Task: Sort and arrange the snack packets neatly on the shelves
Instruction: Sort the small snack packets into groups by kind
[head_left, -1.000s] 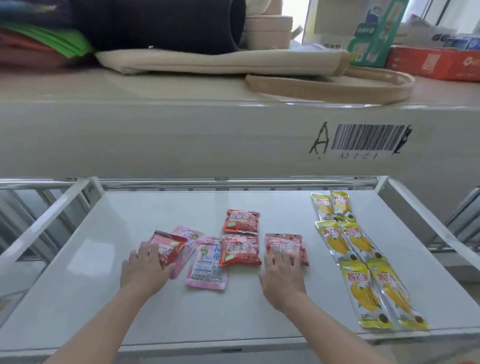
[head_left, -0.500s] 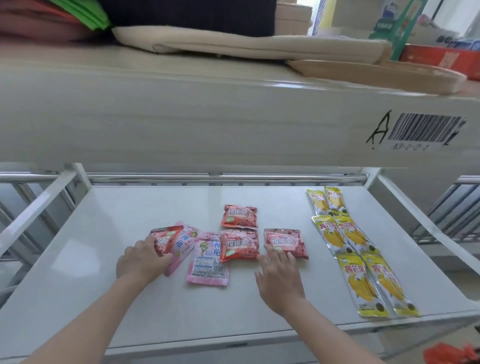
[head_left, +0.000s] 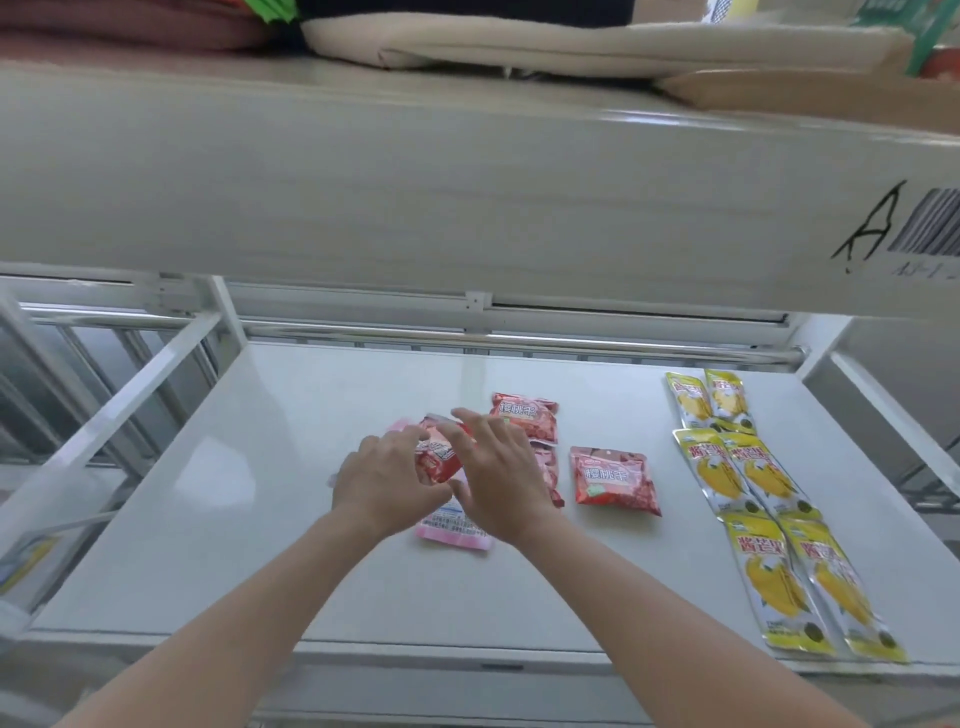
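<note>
Fingers (head_left: 402, 439) of the left hand (head_left: 384, 480) curl round the near edge of a lifted red packet (head_left: 439, 457) and hold it tilted just above the shelf (head_left: 249, 493). The fingers (head_left: 470, 421) of the right hand (head_left: 506, 483) are straight and spread at the packet's right side and grip nothing. Whether they touch it I cannot tell.

The held packet hangs over a pink packet (head_left: 457, 527) lying flat under both wrists. Three red dried-cherry packets lie close by: one farther back (head_left: 524, 423), one half hidden beneath the right hand (head_left: 549, 475), and one alone to the right (head_left: 613, 480). Yellow dried-mango packets (head_left: 748, 470) sit in two tidy columns along the right side, well apart from the hands.

The weak point is probably the grip. It takes only one edge of glossy film, so the packet may slide out and land across the pink one, mixing the kinds again. If the packet is meant to pass between hands, the left letting go before the right closes would drop it the same way. The right palm hovers low over the half-hidden cherry packet, so a sideways sweep could drag that one askew or push it into its neighbour. Light pouches likely skid on this smooth shelf, and a packet set down with any push may end up crooked. The mango columns seem safe unless the right forearm swings outward.
</note>
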